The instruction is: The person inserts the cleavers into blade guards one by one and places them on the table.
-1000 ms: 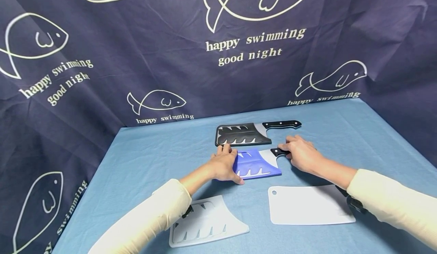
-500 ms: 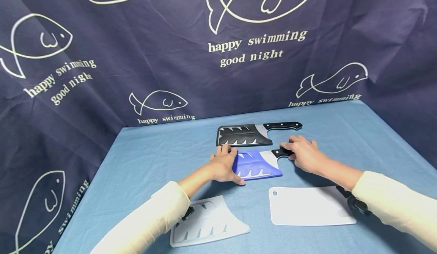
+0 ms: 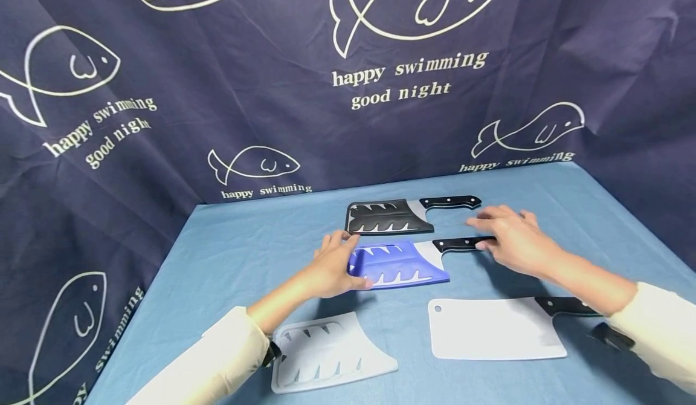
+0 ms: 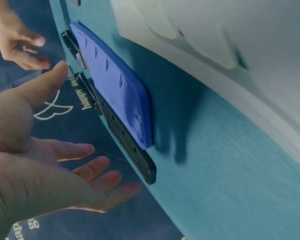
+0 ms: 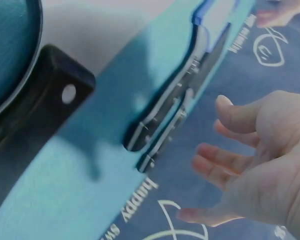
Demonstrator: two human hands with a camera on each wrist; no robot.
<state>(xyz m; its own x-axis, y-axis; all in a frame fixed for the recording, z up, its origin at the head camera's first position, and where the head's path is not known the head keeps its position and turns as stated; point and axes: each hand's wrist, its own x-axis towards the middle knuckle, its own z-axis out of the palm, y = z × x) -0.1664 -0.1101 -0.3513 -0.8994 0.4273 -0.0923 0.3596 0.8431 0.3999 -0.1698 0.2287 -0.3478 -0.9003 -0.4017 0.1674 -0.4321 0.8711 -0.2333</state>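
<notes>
A cleaver in a blue blade cover (image 3: pixel 402 267) lies flat mid-table, its black handle (image 3: pixel 459 245) pointing right. My left hand (image 3: pixel 330 267) hovers at the cover's left end with fingers spread; in the left wrist view the hand (image 4: pixel 55 165) holds nothing and stands apart from the cover. Over the end of that handle is my right hand (image 3: pixel 519 240), fingers loosely bent. The right wrist view shows this hand (image 5: pixel 270 160) off the handle with nothing in it. Behind lies a second cleaver in a black blade cover (image 3: pixel 386 217), its handle also to the right.
Nearer the front, a loose white blade cover (image 3: pixel 331 353) lies partly below my left forearm. To its right is a bare cleaver (image 3: pixel 495 329), its black handle (image 3: pixel 568 306) near my right forearm. A dark blue fish-print cloth (image 3: pixel 380 133) hangs behind the blue tabletop (image 3: pixel 217 260).
My right hand has let go of the cleaver's handle and moved right and up. My left hand has drawn left off the blue cover. The cleavers have stayed in place.
</notes>
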